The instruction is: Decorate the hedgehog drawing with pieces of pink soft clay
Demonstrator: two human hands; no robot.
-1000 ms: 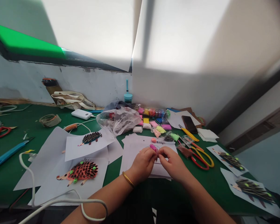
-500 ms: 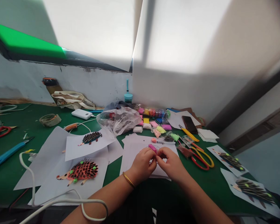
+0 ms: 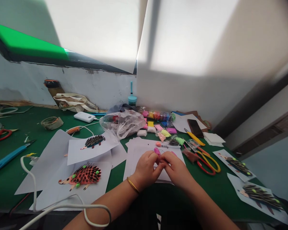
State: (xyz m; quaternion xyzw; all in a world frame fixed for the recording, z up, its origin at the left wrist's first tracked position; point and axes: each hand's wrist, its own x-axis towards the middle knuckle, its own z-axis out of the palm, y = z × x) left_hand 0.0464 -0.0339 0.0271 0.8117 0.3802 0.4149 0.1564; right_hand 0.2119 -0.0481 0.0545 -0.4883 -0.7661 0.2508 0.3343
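The left hand's (image 3: 146, 164) thumb and fingers are bent, the fingers closed on a pink lump (image 3: 156, 150) that pokes up past the knuckles, over the paper (image 3: 134, 158). The right hand (image 3: 176, 166) meets it, fingertips together; whether they pinch anything is hidden. A second bit of pink (image 3: 173, 153) shows just beyond the right knuckles; I cannot tell whether it is held. A gold bangle (image 3: 132, 185) circles the left wrist. On the paper beyond the hands lie an orange lump (image 3: 158, 144) and a pen (image 3: 171, 146). Farther out, coloured packets (image 3: 166, 132) sit beside a plastic bag (image 3: 124, 123). To the right are red-and-yellow scissors (image 3: 207, 162), a yellow cutter (image 3: 195, 137) and a phone (image 3: 195, 128); to the left, a pink hedgehog (image 3: 85, 175) with green balls lies on a white sheet (image 3: 50, 198), and a white cable (image 3: 34, 188) loops across the near edge.
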